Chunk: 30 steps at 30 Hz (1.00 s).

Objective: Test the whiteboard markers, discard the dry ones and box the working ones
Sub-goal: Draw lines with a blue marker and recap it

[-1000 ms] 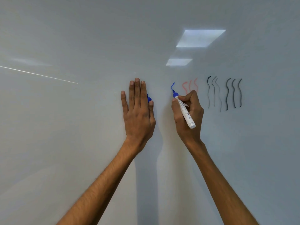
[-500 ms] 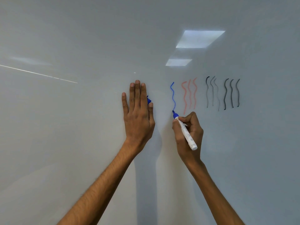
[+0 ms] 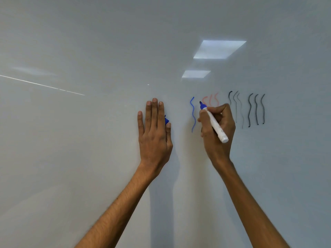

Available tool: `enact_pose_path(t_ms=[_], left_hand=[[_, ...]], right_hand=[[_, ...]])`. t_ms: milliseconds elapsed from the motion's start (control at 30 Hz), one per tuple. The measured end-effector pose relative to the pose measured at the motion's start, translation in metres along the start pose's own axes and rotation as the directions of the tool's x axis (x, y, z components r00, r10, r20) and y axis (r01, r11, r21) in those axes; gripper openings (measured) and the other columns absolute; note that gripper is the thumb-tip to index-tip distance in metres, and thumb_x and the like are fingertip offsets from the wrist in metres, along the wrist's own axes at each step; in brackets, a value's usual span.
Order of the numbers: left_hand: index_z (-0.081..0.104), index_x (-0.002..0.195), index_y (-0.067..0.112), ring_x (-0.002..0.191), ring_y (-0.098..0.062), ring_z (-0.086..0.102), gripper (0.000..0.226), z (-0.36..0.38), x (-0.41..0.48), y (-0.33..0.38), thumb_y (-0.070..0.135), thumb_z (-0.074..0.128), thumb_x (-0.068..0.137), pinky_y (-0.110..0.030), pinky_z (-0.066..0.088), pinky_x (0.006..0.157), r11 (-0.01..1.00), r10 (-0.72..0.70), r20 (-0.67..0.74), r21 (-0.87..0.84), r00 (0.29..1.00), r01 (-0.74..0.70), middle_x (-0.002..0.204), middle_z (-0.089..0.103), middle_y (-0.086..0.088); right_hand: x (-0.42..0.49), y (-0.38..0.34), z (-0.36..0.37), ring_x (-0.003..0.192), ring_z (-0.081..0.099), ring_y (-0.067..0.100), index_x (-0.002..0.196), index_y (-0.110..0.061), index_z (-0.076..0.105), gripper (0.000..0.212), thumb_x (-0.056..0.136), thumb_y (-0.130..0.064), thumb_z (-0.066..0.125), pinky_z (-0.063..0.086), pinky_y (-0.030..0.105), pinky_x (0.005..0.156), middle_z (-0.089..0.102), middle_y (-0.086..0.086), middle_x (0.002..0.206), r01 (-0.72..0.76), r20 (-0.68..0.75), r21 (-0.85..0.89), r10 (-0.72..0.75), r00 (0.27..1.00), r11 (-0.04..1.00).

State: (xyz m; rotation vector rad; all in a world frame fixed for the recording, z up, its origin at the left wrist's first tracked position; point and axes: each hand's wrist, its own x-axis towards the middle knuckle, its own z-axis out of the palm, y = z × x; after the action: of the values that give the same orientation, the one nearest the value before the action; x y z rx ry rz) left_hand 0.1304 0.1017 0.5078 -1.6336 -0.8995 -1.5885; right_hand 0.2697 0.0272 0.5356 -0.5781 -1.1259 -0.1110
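While your two arms reach up side by side, the whiteboard fills the whole view, with two pale ceiling-light reflections on its upper right. Your left hand lies flat on the board, fingers straight and close together, pointing up. Your right hand is well apart from it, to the right, fingers curled round the white marker in a writing grip. The marker slants, its blue tip up and to the left and its blunt end down and to the right. The tip sits at the board between the top of the blue wavy line and the red wavy lines; whether it touches cannot be told. Your hand covers the lower part of the red lines. Farther right run three faint grey lines, then three darker black lines. Smallest of all, a blue cap peeks out between your left thumb and forefinger, mostly hidden.
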Motion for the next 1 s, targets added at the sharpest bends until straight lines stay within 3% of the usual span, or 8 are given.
enact_pose_path(t_ms=[100,367,567,733,900,1000], left_hand=[[0.022,0.153,0.001,0.152,-0.026,0.010,0.054,-0.001,-0.001,-0.001,0.021,0.032,0.105,-0.050,0.011,0.123,1.000,0.002,0.004,0.003,1.000,-0.002,0.163,0.016,-0.014],[0.022,0.154,0.002,0.152,-0.027,0.011,0.054,0.000,-0.002,0.000,0.021,0.034,0.104,-0.051,0.012,0.123,1.000,0.006,0.010,-0.003,1.000,-0.006,0.163,0.016,-0.014],[0.022,0.153,0.001,0.151,-0.027,0.012,0.054,-0.001,-0.002,0.000,0.020,0.034,0.104,-0.049,0.010,0.123,1.000,0.003,0.000,-0.004,1.000,-0.003,0.162,0.017,-0.014],[0.022,0.153,0.001,0.151,-0.027,0.011,0.054,-0.002,-0.002,0.001,0.020,0.034,0.104,-0.049,0.010,0.123,1.000,0.000,0.008,-0.007,1.000,0.000,0.162,0.017,-0.014],[0.022,0.153,0.001,0.152,-0.027,0.011,0.054,-0.002,-0.003,0.000,0.020,0.034,0.104,-0.049,0.010,0.123,1.000,-0.003,0.017,-0.027,1.000,0.003,0.163,0.017,-0.014],[0.022,0.154,0.002,0.152,-0.026,0.011,0.054,-0.002,-0.004,0.000,0.020,0.034,0.104,-0.049,0.010,0.123,1.000,-0.003,0.018,-0.023,1.000,0.004,0.163,0.016,-0.014]], right_hand=[[0.015,0.001,0.005,0.062,0.058,0.030,0.083,-0.030,0.051,0.015,0.091,-0.028,0.063,0.049,0.041,0.052,0.066,0.012,0.080,0.023,0.019,-0.021,-0.023,1.000,1.000],[0.007,0.007,0.005,0.052,0.051,0.006,0.080,-0.022,0.049,0.020,0.091,-0.016,0.064,0.044,0.024,0.049,0.057,0.001,0.070,0.064,0.058,-0.021,-0.063,0.996,0.998],[-0.002,0.012,-0.005,0.056,0.050,0.019,0.077,-0.025,0.048,0.021,0.089,-0.020,0.064,0.046,0.032,0.049,0.061,0.014,0.075,-0.015,0.028,-0.030,0.016,0.999,0.999],[-0.020,0.013,-0.008,0.053,0.050,0.015,0.080,-0.011,0.051,0.018,0.089,-0.012,0.065,0.045,0.032,0.050,0.056,-0.001,0.065,0.037,0.057,-0.107,-0.031,0.998,0.994],[-0.035,0.020,-0.016,0.056,0.052,0.007,0.080,-0.014,0.051,0.016,0.088,-0.016,0.065,0.047,0.024,0.055,0.057,-0.012,0.068,-0.003,0.046,-0.106,0.008,0.999,0.994],[-0.045,0.022,-0.020,0.053,0.051,0.011,0.078,-0.015,0.050,0.017,0.087,-0.017,0.065,0.047,0.028,0.052,0.057,-0.005,0.069,-0.009,0.062,-0.110,0.016,0.998,0.994]])
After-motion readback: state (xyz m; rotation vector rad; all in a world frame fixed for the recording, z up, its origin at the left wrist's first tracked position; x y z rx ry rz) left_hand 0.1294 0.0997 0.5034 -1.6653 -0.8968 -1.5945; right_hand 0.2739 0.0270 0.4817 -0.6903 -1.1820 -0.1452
